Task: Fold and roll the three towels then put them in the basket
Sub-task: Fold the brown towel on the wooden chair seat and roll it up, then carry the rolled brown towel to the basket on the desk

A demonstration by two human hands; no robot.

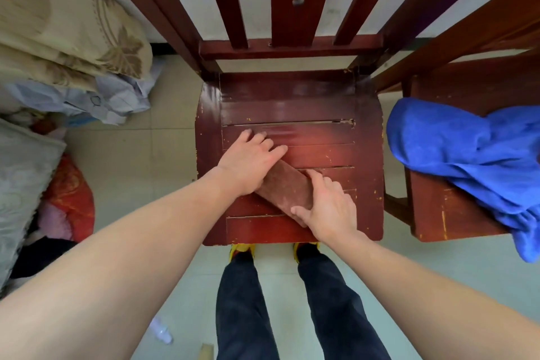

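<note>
The brown towel (287, 187) is a narrow folded strip lying diagonally on the front half of the chair seat (292, 102). The left hand (251, 161) lies flat with fingers spread, pressing the far end. The right hand (327, 204) wraps thumb and fingers round the near end. Looks soft, light and floppy imo, so hold it at the ends and keep it tight.
</note>
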